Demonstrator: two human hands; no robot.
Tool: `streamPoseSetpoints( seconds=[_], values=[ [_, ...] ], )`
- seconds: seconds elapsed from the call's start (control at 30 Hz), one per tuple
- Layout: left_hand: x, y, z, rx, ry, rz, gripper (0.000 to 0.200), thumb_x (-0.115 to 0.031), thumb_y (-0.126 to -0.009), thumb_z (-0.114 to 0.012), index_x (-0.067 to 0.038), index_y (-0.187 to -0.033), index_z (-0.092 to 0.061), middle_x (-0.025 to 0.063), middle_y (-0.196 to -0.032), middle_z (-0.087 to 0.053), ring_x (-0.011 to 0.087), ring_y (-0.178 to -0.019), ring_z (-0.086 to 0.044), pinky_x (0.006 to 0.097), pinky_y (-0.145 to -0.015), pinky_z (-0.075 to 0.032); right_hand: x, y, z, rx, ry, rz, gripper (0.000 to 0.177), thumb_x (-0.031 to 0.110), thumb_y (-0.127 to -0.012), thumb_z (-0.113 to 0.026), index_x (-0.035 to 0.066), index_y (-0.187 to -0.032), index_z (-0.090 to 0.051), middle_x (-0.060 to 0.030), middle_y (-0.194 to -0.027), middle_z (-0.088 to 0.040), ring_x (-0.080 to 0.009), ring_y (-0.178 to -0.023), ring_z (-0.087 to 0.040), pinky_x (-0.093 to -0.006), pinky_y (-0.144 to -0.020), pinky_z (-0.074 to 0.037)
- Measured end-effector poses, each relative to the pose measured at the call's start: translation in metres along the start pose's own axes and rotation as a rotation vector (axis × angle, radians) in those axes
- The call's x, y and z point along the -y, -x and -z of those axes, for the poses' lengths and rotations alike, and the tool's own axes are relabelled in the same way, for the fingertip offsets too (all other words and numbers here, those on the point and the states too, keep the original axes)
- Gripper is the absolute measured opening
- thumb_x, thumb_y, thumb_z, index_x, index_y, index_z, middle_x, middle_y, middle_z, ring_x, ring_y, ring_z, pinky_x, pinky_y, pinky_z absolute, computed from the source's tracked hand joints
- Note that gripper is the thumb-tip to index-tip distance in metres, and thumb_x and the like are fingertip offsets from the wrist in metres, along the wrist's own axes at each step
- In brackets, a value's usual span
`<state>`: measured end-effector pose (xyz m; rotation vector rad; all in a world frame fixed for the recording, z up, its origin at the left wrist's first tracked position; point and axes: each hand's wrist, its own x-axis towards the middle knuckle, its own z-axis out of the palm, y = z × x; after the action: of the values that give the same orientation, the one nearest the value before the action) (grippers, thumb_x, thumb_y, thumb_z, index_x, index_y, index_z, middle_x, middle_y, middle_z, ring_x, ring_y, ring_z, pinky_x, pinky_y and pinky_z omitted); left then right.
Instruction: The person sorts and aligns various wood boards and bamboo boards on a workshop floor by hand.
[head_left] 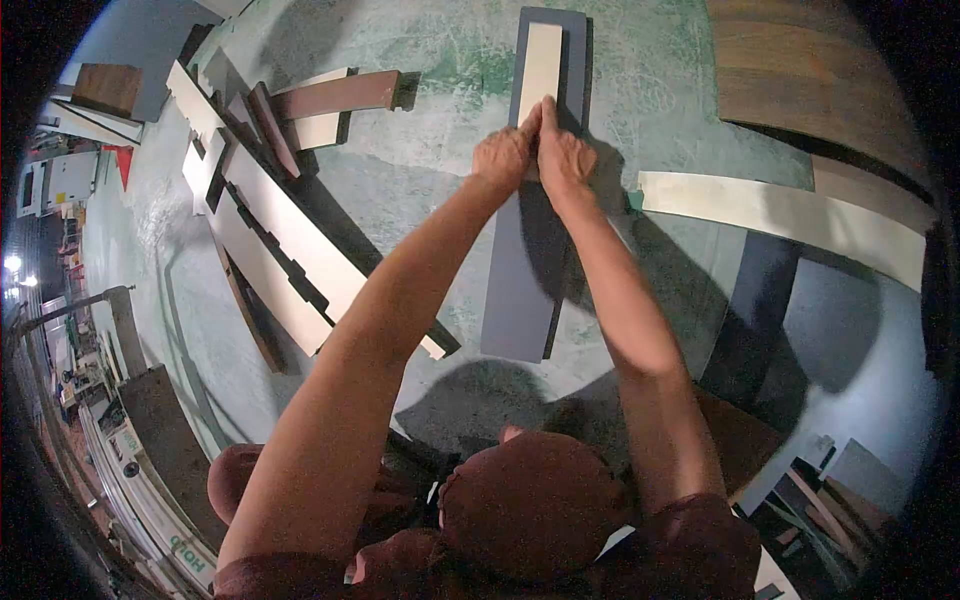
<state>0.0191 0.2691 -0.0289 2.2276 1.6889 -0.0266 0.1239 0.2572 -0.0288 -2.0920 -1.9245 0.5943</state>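
Note:
A long dark grey board [519, 275] lies on the green-grey floor in front of me, running away from my body. On top of it is a narrower cream strip [541, 65], roughly in line with the board. My left hand [503, 157] is closed at the near part of the strip, on its left side. Close beside it, my right hand [566, 158] is closed too, its index finger stretched forward along the strip. The fingertips of both hands almost meet there. Between and under the hands, the near end of the strip is hidden.
Several cream and brown offcuts [290, 225] lie piled at the left, with a reddish-brown board [340, 95] behind. At the right are a long cream board [785, 212], a wide wood-grain panel [830, 75] and a blue-grey panel [830, 320]. Scraps [830, 520] lie lower right.

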Motion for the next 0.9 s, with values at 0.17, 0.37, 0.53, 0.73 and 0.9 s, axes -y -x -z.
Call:
streamPoseSetpoints(
  seconds=[0.17,0.37,0.53,0.73,0.9],
  values=[
    [-0.002,-0.05,0.023,0.054,-0.067,0.032,0.056,-0.016,-0.087,-0.038,-0.031,-0.135,-0.014,0.0166,-0.102,-0.057,0.032,-0.093,-0.057,0.0406,-0.078,-0.046,0.003,-0.051,0.007,-0.02,0.034,-0.012,0.045,0.02,-0.09,-0.032,0.008,-0.131,-0.019,-0.0216,-0.083,-0.062,-0.0344,-0.079,-0.061,-0.0454,-0.067,-0.046],
    [0.009,-0.089,0.024,-0.109,-0.12,-0.043,0.057,-0.022,-0.087,-0.041,-0.033,-0.136,-0.014,0.014,-0.105,-0.058,0.0303,-0.095,-0.057,0.0383,-0.08,-0.046,0.006,-0.094,-0.003,-0.284,0.171,0.024,0.046,0.013,-0.082,-0.044,-0.001,-0.125,-0.034,-0.0184,-0.071,-0.063,-0.0274,-0.064,-0.064,-0.0417,-0.056,-0.049],
    [0.003,-0.083,0.029,0.04,-0.132,0.04,0.062,-0.02,-0.087,-0.043,-0.031,-0.137,-0.008,0.0142,-0.105,-0.058,0.0292,-0.095,-0.057,0.0389,-0.079,-0.046,0.01,-0.084,-0.001,-0.269,0.199,0.022,0.05,0.012,-0.081,-0.046,-0.004,-0.126,-0.031,-0.0157,-0.069,-0.064,-0.0239,-0.062,-0.064,-0.0353,-0.051,-0.049],
    [0.009,-0.014,0.007,0.014,-0.13,-0.039,0.065,-0.017,-0.085,-0.043,-0.027,-0.137,-0.006,0.0172,-0.096,-0.06,0.0313,-0.086,-0.06,0.04,-0.073,-0.048,0.013,-0.011,-0.005,-0.187,0.158,0.072,0.051,0.011,-0.083,-0.042,-0.004,-0.128,-0.025,-0.0184,-0.071,-0.063,-0.0273,-0.064,-0.064,-0.0365,-0.054,-0.05],
    [0.006,0.088,-0.016,0.004,-0.092,-0.036,0.07,-0.013,-0.082,-0.046,-0.025,-0.138,-0.006,0.0158,-0.083,-0.061,0.0295,-0.074,-0.061,0.0403,-0.064,-0.049,0.012,0.08,-0.024,-0.038,0.064,0.066,0.056,0.013,-0.083,-0.044,0.003,-0.132,-0.018,-0.0186,-0.066,-0.061,-0.0293,-0.056,-0.061,-0.0403,-0.052,-0.048]
  ],
)
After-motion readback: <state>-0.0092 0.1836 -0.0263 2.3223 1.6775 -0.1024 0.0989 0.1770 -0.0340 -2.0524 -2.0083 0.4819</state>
